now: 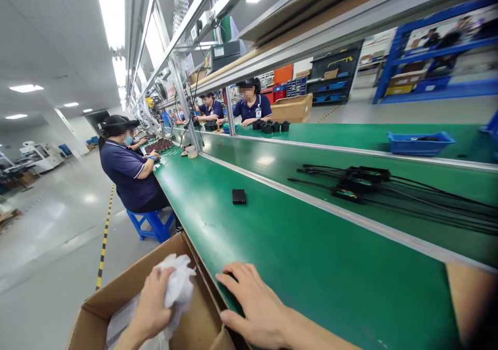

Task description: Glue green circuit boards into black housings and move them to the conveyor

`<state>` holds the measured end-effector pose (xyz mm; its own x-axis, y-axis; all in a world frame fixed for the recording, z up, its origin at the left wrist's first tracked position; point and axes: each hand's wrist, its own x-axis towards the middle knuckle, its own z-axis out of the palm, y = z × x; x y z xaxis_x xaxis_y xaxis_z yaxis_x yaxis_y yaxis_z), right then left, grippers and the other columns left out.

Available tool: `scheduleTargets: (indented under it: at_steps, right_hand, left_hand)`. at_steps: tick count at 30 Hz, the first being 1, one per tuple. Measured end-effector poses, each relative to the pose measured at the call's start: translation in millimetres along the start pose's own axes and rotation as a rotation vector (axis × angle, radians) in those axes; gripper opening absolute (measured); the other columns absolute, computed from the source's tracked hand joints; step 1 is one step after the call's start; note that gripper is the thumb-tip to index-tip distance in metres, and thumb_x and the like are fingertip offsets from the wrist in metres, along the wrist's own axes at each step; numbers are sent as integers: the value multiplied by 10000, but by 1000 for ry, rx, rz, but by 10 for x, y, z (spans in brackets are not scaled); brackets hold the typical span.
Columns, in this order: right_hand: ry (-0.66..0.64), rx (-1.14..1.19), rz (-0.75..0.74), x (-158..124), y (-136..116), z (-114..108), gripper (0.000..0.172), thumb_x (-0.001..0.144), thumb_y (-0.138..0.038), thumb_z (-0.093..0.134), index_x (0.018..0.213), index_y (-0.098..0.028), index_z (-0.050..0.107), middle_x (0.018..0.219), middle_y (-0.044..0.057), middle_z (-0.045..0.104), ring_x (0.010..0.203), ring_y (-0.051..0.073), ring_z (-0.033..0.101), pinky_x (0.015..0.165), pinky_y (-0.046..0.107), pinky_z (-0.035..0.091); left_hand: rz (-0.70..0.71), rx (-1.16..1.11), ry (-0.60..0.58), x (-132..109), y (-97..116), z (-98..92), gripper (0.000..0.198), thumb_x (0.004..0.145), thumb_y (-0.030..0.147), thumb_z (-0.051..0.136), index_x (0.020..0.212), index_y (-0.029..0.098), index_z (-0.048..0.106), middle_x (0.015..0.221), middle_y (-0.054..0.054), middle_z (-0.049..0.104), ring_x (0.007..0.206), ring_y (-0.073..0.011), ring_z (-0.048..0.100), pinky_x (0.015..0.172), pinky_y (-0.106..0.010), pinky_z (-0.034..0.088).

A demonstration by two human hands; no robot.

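L hand (pixel 153 306) fingers closed on 1 crumpled white bag (pixel 179 281), prob. plastic, in 1 brown cardboard box (pixel 124 280), lower left; R hand (pixel 254 308) fingers open on green bench (pixel 311 256).

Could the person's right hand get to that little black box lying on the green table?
Probably yes, with a stretch. The right hand rests flat on the green table, and only bare surface lies between it and the black box farther ahead.

Bright ceiling strip lights (pixel 112 8) glare overhead; edges bend and blur, right side smeared.
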<state>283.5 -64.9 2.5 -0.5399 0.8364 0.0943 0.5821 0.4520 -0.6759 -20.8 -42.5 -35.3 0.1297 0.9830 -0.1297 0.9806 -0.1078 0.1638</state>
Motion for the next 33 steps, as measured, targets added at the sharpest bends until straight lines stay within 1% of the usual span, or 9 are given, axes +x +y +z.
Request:
scheduleTargets:
  at_steps: [2, 5, 8, 11, 15, 19, 24, 28, 33]
  right_hand:
    - [45, 232, 55, 56, 59, -88, 641, 869, -589, 444, 1377, -199, 449, 1317, 137, 468, 1196, 287, 438, 1038, 479, 319]
    - [137, 669, 151, 83, 112, -317, 779, 876, -691, 323, 1464, -181, 296, 1398, 157, 417, 1163, 271, 501, 941, 436, 435]
    - [310, 805, 143, -111, 169, -622, 775, 820, -664, 488, 1422, -197, 348, 1361, 126, 488, 1133, 258, 543, 919, 389, 464]
    - [542, 581, 288, -569, 351, -927, 609, 788, -597, 557, 1245, -197, 514, 1174, 94, 621, 1029, 259, 593, 820, 355, 507]
    - [636, 222, 582, -1281, 739, -1180, 545, 824, -639, 420, 1140, -240, 614, 917, 47, 693, 757, 236, 630, 688, 353, 509]
    - [691, -82, 592, -1626, 871, -1306, 509, 832, -632, 402, 1019, -266, 703, 969, 59, 697, 860, 265, 636, 737, 366, 498]
    - [734, -219, 522, -1504, 580, -1546, 362, 748, -518, 496, 787, -255, 742, 910, 52, 675, 794, 240, 632, 665, 340, 488]
    - [705, -68, 479, -1333, 380, -1701, 333, 682, -507, 542, 722, -236, 731, 879, 47, 698, 783, 235, 638, 682, 332, 489]
    - [698, -103, 520, -1313, 325, -1855, 290, 629, -480, 611, 743, -250, 745, 834, 41, 724, 776, 257, 636, 684, 345, 466]
  left_hand:
    - [197, -67, 170, -127, 196, -487, 727, 659, 174, 586, 1350, 226, 368, 1405, -126, 322, 1325, -318, 328, 1103, -443, 261]
    - [666, -146, 123, -155, 817, -973, 718, 650, 208, 644, 1322, 272, 401, 1415, -111, 292, 1297, -306, 365, 1069, -417, 332]
    - [1110, -87, -21, 39, 1549, -1074, 826, 492, 161, 713, 1276, 279, 482, 1385, -112, 323, 1283, -358, 365, 1073, -458, 313]
    - [1334, 26, 13, 289, 2084, -943, 755, 523, 171, 727, 1245, 263, 526, 1448, -119, 236, 1348, -373, 270, 1092, -432, 284]
    - [1219, 154, 105, 503, 2384, -720, 816, 571, 117, 680, 1335, 234, 418, 1498, -147, 221, 1313, -327, 355, 1023, -393, 375]
    - [987, 154, 224, 623, 2530, -553, 842, 595, 54, 600, 1385, 193, 341, 1492, -197, 269, 1288, -377, 375, 981, -529, 372]
    - [990, 65, 268, 518, 2806, -388, 827, 605, 134, 628, 1383, 213, 359, 1473, -169, 320, 1368, -366, 261, 1084, -613, 177]
    - [1066, -397, 146, 322, 3084, -247, 882, 677, 392, 707, 1426, 151, 308, 1401, -181, 403, 1271, -320, 407, 1049, -469, 346]
    - [745, -773, -40, 319, 3260, -100, 559, 654, 444, 753, 1093, 147, 575, 997, -93, 602, 890, -264, 572, 812, -395, 468]
